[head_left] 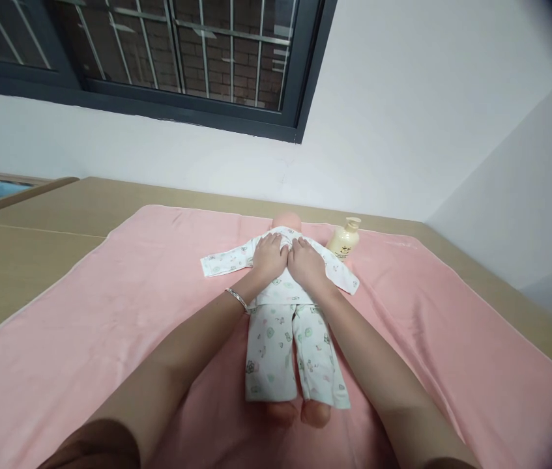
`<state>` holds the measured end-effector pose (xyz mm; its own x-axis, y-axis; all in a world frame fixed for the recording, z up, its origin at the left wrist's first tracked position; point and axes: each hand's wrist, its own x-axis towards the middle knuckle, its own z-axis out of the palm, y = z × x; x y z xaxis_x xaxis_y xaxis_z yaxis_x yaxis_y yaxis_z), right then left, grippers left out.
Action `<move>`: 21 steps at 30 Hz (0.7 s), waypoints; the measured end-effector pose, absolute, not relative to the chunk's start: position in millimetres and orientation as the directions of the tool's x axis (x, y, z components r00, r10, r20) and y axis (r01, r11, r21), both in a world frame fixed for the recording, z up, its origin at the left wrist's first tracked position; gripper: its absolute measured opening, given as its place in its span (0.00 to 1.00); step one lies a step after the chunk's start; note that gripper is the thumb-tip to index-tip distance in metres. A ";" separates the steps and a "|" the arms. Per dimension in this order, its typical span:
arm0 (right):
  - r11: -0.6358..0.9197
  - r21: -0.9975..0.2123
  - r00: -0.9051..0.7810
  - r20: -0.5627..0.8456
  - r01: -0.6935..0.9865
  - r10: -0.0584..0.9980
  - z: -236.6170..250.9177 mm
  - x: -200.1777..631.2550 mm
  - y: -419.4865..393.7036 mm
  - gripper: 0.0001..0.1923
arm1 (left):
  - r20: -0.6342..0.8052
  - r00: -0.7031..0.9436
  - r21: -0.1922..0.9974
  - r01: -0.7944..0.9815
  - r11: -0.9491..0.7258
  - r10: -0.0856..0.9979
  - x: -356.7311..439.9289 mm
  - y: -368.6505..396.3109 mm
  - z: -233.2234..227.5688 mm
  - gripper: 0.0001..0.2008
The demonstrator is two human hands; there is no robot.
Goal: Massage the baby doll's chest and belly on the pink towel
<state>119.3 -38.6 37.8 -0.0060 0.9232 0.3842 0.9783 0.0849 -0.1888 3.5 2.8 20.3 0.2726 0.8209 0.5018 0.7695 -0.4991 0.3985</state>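
doll (pixel 285 326) on towel (pixel 109 326) | bottle (pixel 344 240) right of doll's head | towel on table (pixel 26 260)

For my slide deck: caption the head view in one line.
Both hands, left hand and right hand, rest flat on a doll's chest, lying on a pink towel beside a lotion bottle.

Silver bangle (pixel 237 299), bare forearms

1. The baby doll (pixel 285 306) is lying flat on its back, head pointing away, bare feet nearest.
2. It is wearing white printed pyjamas, sleeves spreading sideways.
3. Its chest is lying under two palms.
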 end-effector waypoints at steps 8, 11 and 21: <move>0.191 -0.435 -0.028 0.353 0.880 0.935 24.2 149.6 -15.9 0.30 | 0.511 0.243 0.425 0.762 -0.489 0.824 5.3 3.4 14.8 0.20; 0.205 -0.450 -0.027 0.370 0.869 0.928 21.2 148.7 -16.1 0.30 | 0.543 0.242 0.397 0.770 -0.499 0.804 5.7 4.0 13.0 0.19; 0.215 -0.409 -0.031 0.411 0.887 0.911 21.9 148.9 -17.2 0.27 | 0.668 0.343 0.217 0.759 -0.613 0.661 1.7 -7.5 19.5 0.14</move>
<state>148.9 -17.2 21.9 -0.0314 0.9110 0.4112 0.8867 0.2153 -0.4092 1.7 -7.5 19.5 0.3430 0.6605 0.6679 0.7594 -0.6135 0.2167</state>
